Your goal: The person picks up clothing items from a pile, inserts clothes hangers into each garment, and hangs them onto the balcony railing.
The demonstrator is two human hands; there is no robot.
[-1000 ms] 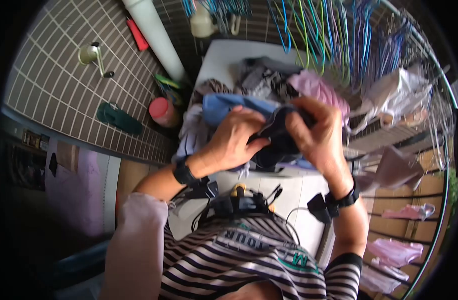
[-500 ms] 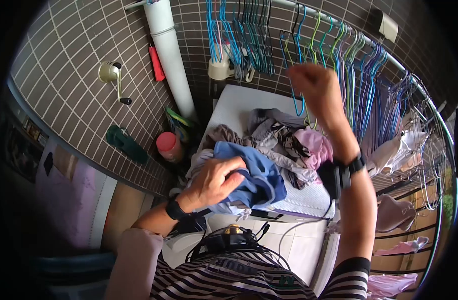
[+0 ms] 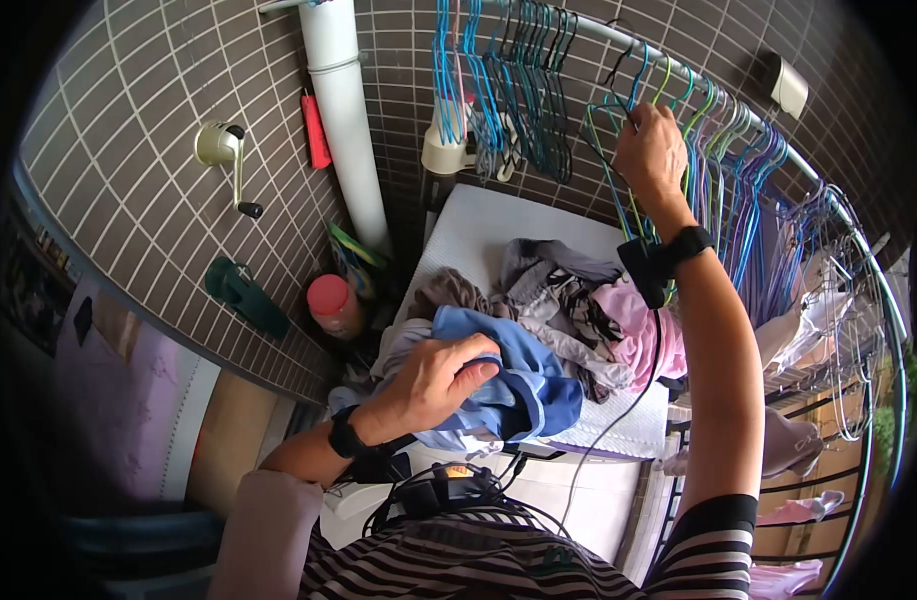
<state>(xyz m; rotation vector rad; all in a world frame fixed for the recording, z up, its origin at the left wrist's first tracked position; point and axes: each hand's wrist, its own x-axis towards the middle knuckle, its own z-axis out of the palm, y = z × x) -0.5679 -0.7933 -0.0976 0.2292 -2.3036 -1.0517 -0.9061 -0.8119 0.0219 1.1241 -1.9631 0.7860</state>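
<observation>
Near and left, our left hand (image 3: 427,385) grasps the blue garment (image 3: 539,372); farther right, our right hand (image 3: 655,150) clenches, seemingly on one of the hangers (image 3: 751,205).

Right hand (image 3: 654,160) grips hanger (image 3: 629,118), left (image 3: 434,388) touches blue garment (image 3: 544,375)

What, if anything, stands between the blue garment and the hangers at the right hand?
Low-lying patterned clothes and a pink garment lie between the blue garment and the hangers; a black cable hangs from the right wrist. Nothing else visible blocks the way.
</observation>
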